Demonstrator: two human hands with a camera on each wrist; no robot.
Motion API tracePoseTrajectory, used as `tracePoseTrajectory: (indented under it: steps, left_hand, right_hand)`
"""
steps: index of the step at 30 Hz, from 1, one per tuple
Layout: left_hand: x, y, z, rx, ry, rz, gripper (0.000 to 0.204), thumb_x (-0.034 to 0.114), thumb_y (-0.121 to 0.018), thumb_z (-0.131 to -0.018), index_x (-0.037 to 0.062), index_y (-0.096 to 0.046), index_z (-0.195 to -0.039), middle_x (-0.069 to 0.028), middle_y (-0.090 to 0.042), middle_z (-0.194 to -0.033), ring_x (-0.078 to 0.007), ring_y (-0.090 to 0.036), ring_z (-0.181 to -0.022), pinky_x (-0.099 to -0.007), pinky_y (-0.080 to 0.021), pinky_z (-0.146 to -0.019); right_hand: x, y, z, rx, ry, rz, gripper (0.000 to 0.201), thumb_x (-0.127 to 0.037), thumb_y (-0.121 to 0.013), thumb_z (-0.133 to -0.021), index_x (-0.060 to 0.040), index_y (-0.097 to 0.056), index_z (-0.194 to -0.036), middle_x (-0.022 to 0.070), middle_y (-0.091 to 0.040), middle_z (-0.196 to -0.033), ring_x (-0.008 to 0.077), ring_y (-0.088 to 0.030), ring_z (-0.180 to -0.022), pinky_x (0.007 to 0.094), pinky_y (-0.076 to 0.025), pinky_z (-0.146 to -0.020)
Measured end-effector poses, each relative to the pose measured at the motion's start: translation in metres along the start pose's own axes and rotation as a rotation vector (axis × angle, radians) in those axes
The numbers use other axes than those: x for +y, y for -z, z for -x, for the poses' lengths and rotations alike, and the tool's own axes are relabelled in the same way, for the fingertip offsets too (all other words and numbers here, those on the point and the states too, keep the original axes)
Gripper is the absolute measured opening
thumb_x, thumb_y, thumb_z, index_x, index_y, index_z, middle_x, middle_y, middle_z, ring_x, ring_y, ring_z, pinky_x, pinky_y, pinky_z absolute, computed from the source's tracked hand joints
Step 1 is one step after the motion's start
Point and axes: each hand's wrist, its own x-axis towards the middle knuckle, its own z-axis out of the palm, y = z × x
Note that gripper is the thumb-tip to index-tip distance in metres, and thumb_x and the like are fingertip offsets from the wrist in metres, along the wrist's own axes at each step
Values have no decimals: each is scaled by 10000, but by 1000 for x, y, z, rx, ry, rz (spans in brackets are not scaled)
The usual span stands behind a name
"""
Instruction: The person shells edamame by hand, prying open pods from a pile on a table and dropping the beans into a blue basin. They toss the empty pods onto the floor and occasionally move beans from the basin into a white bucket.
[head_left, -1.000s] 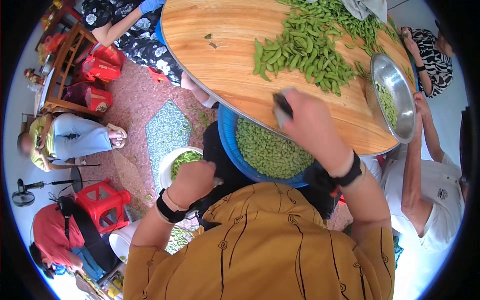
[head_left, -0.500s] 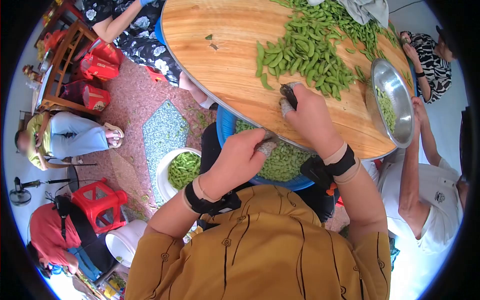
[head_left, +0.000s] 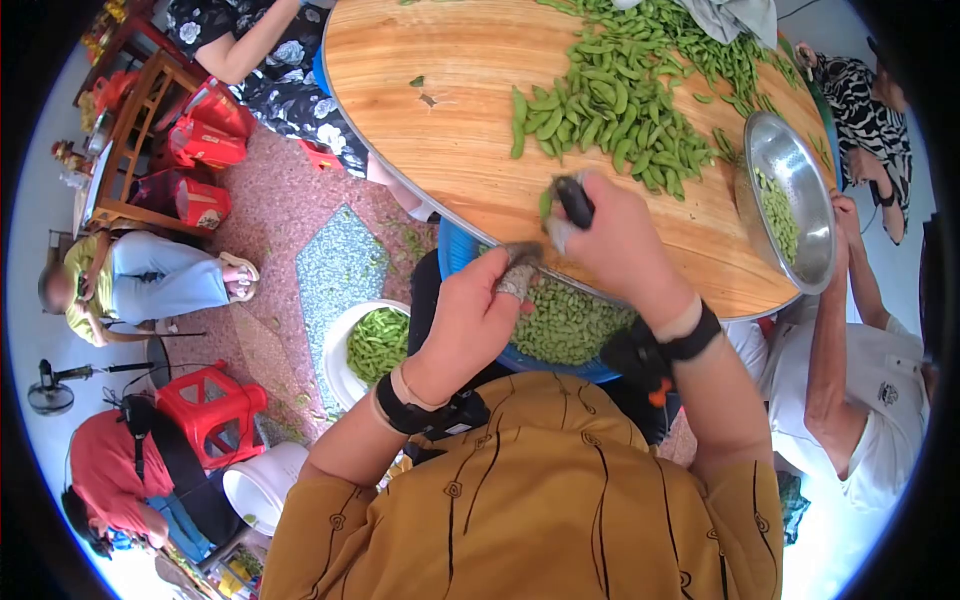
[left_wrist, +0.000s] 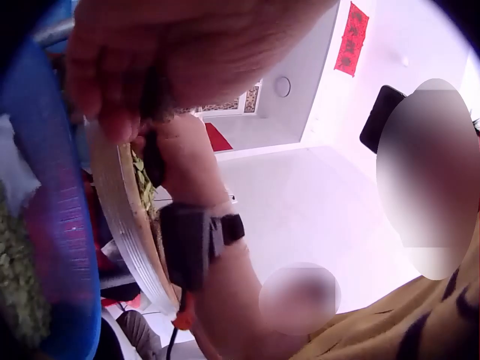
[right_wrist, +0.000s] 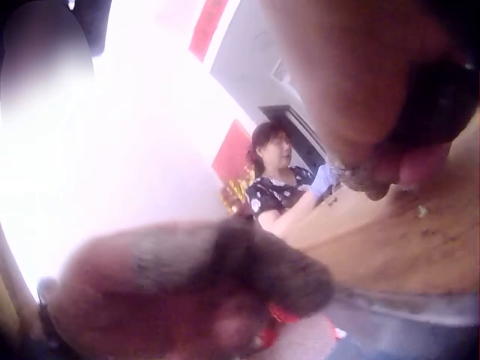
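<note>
My right hand (head_left: 625,240), over the near edge of the wooden tabletop (head_left: 430,120), pinches a green bean pod (head_left: 546,206) at its fingertips. A black covering (head_left: 574,202) wraps one of its fingers. My left hand (head_left: 465,310) is close beside it at the table edge, thumb and fingers curled together, with grey wrapping on the thumb; no held thing shows in it. Below both hands is a blue basin (head_left: 457,247) of shelled green beans (head_left: 575,325). A pile of pods (head_left: 615,105) lies beyond the right hand.
A steel bowl (head_left: 805,170) with shelled beans leans at the table's right edge, a person's hand (head_left: 845,220) at it. A white bucket (head_left: 338,355) of green pods or husks stands on the left floor, near a red stool (head_left: 210,400). Other people sit around.
My left hand has come from above the white bucket up to the table edge, beside the right hand. The right hand reached toward the pile, then drew back slightly with a pod.
</note>
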Motion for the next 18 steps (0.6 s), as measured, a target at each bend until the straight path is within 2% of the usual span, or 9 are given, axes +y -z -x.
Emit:
tracePoseTrajectory:
  steps: [3, 4, 6, 7, 8, 9, 11, 14, 18]
  left_hand:
    - [6, -9, -2, 3, -133, -20, 219, 29, -437, -914, -14, -597, -1058, -36, -634, -849, -100, -603, -751, -253, -512, -669]
    - [5, -9, -3, 0, -133, -18, 219, 29, -437, -914, -14, -597, -1058, -36, -634, -849, -100, -603, -751, -253, -512, -669]
    - [0, -9, -6, -187, 128, 227, 173, 68, -485, -921, 1, -596, -1035, -27, -623, -828, -89, -587, -714, -243, -497, -666]
    - [3, -10, -7, -202, 232, 404, 144, 112, -538, -923, 14, -598, -1009, -22, -616, -823, -81, -567, -702, -227, -482, -654]
    - [1, -8, -6, -204, 235, 400, 144, 112, -538, -923, 14, -598, -1009, -22, -616, -823, -81, -567, -702, -227, -482, -654]
    - [-2, -6, -5, -229, 257, 491, 152, 123, -551, -922, 17, -601, -1018, -23, -621, -840, -82, -566, -711, -222, -479, -655]
    - [-1, -4, -4, -250, 278, 580, 161, 135, -564, -921, 20, -604, -1026, -23, -625, -858, -83, -565, -721, -218, -477, -655]
    - [7, -4, -3, -282, 237, 507, 183, 131, -564, -918, 13, -606, -1052, -27, -634, -896, -84, -564, -731, -215, -475, -650]
    - [8, -7, -1, -218, 253, 446, 214, 120, -570, -909, 12, -606, -1089, -34, -652, -903, -84, -566, -717, -215, -472, -641]
  right_hand:
    - [-10, 7, 38, -106, -72, -193, 223, -106, -648, -723, 12, -547, -883, 225, -606, -769, 409, -606, -723, 438, -483, -622]
    - [-9, 5, 47, -52, 33, -132, 231, -102, -653, -720, 16, -547, -888, 227, -601, -770, 410, -599, -699, 432, -481, -614]
    - [-5, 5, 57, 4, 135, -74, 239, -97, -657, -716, 20, -547, -893, 230, -596, -771, 411, -592, -676, 425, -479, -605]
    - [-1, 6, 61, -56, 127, -213, 218, -91, -640, -752, 18, -552, -919, 190, -601, -752, 352, -591, -626, 390, -473, -568]
    - [1, 8, 64, -114, 118, -353, 198, -85, -623, -789, 16, -556, -946, 150, -606, -733, 293, -590, -577, 354, -466, -530]
    - [0, 14, 66, -112, 117, -357, 198, -85, -623, -789, 16, -556, -946, 150, -606, -733, 293, -590, -577, 354, -466, -530]
    - [-8, 27, 66, -325, -368, -987, 191, -77, -536, -878, 3, -549, -1051, 48, -589, -740, 132, -552, -557, 258, -436, -487]
    - [-12, 26, 79, -216, -369, -1030, 236, -67, -448, -929, -14, -521, -1147, -12, -566, -771, 45, -520, -583, 194, -409, -479]
    - [-12, 28, 88, -230, -242, -848, 308, -37, -460, -893, -3, -498, -1196, 16, -596, -792, 67, -536, -584, 211, -438, -505]
